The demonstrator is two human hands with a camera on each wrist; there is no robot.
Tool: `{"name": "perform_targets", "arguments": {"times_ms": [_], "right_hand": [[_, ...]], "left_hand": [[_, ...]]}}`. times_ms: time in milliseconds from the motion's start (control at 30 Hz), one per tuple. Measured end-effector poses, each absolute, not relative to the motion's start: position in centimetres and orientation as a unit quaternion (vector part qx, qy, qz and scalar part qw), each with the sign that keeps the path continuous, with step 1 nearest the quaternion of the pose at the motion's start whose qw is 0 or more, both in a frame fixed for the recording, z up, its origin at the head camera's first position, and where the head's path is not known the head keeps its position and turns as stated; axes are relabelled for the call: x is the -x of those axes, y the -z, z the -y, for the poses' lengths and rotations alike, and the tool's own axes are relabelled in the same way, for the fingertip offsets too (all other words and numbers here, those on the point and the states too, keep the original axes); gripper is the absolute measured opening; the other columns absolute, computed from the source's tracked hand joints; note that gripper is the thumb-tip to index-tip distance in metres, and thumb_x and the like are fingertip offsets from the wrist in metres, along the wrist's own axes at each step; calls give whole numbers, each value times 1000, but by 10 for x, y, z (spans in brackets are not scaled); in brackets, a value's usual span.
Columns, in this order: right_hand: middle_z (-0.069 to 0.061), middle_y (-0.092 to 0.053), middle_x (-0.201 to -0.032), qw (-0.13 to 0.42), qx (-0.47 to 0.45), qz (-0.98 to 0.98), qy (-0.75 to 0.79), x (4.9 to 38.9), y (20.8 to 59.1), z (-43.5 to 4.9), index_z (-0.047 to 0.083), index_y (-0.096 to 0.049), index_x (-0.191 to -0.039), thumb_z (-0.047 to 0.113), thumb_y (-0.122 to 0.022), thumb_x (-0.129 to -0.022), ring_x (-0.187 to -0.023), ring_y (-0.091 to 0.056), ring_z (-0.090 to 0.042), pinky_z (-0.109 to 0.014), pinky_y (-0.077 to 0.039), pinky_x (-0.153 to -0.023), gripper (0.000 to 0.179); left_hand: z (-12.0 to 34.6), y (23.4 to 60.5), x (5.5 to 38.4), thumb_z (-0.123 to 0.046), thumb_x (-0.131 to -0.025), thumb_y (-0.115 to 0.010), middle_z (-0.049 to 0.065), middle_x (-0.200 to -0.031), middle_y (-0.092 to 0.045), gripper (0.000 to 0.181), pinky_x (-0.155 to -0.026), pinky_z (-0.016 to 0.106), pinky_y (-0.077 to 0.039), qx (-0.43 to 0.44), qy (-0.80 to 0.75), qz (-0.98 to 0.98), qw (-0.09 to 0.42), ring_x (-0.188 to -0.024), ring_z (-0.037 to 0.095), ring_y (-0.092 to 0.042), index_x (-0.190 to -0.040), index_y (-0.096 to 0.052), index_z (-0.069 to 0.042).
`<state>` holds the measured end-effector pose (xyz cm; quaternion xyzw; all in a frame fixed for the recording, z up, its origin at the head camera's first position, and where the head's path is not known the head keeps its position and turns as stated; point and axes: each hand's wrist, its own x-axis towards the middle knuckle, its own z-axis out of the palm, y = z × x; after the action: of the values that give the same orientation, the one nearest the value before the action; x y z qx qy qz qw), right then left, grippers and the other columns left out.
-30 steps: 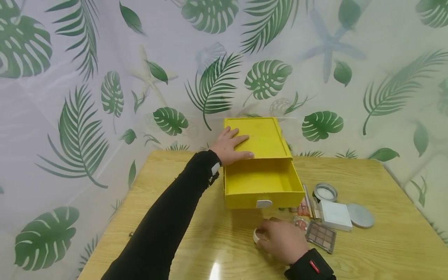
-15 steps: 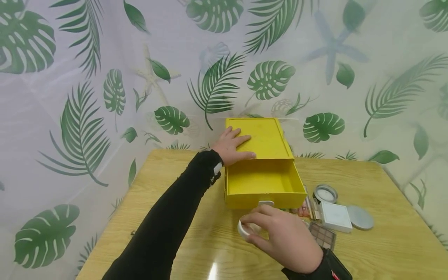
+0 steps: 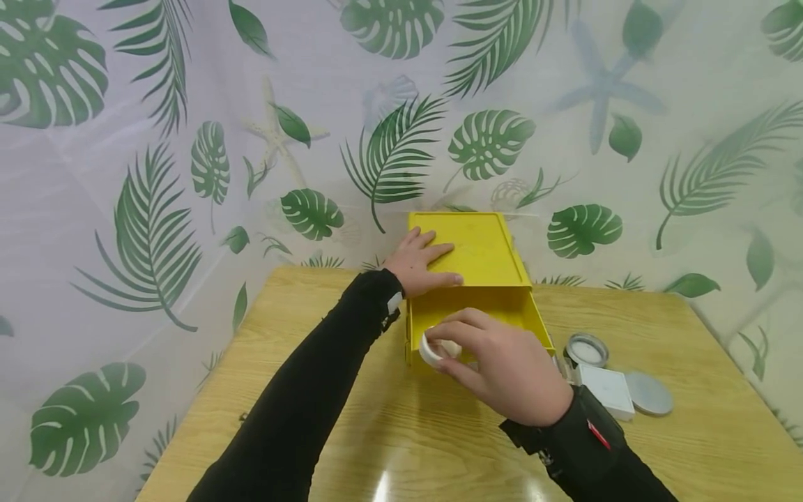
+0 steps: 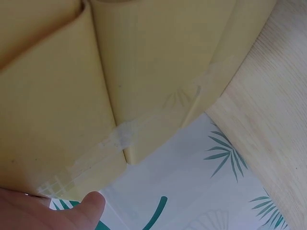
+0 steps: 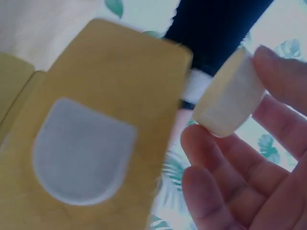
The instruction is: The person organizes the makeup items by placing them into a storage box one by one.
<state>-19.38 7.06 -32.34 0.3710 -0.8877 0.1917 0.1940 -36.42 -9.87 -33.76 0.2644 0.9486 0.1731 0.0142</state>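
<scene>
1. Nearest, my right grip (image 3: 505, 362) pinches one white disc (image 3: 429, 352), held at the front of one pulled-out drawer (image 3: 527, 317).
2. To its right on the bench (image 3: 677, 460), I count one white case (image 3: 607, 392), one grey disc (image 3: 649, 392), one jar (image 3: 587, 350).
3. Farther, my left grip (image 3: 420, 268) lies released, fingers spread, on one yellow box (image 3: 483, 244).
4. Behind everything: leaf-print sheeting (image 3: 495, 143).

The right hand (image 3: 502, 366) has lifted the white roll (image 3: 429, 351), pinched at its fingertips, up from the table (image 3: 357, 439). The front of the yellow drawer (image 3: 541, 328), beyond the fingers a second ago, now lies behind them; whether they have crossed its edge is hard to tell. The palette formerly beside the fingers is now hidden.
</scene>
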Motion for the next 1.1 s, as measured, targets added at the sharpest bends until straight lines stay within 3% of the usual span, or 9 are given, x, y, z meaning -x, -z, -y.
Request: {"name": "perform_targets", "arguments": {"times_ms": [233,500,733,967,1100], "right_hand": [[5,-63,-105,191,-338,898,-206,220,335,-66,20,-68,-110,33,-73,-84,-89,-55,-6,-31,-54,-70,29],[4,-63,-107,154,-302,923,-183,242,341,-61,22,-68,-109,38,-71,-86,-83,-57,-11,-33,-54,-67,28],[8,-64,-97,78,-307,936,-153,261,336,-57,24,-69,-102,34,-69,-86,-80,-55,-9,-33,-52,-68,19],[13,-66,-91,-43,-317,935,-151,274,328,-50,23,-70,-101,30,-70,-87,-74,-54,-8,-30,-50,-67,16],[14,-66,-91,-69,-320,933,-149,279,329,-49,23,-71,-102,28,-70,-87,-78,-54,-7,-31,-50,-74,16]], "left_hand": [[98,339,364,-66,-86,-50,7,-156,-17,73,-110,58,-20,-264,-176,-948,11,-139,27,1,-147,-34,-28],[99,339,365,-67,-86,-48,7,-156,-16,73,-111,56,-19,-261,-172,-950,13,-139,26,2,-147,-34,-29],[99,338,366,-67,-86,-49,7,-156,-17,73,-111,54,-20,-267,-164,-950,8,-139,27,2,-147,-34,-29],[100,339,366,-69,-84,-50,6,-156,-16,76,-111,55,-18,-266,-178,-947,13,-139,26,3,-147,-34,-29],[101,339,365,-69,-84,-49,5,-156,-16,76,-111,55,-19,-261,-176,-949,12,-139,25,3,-147,-34,-30]]}}
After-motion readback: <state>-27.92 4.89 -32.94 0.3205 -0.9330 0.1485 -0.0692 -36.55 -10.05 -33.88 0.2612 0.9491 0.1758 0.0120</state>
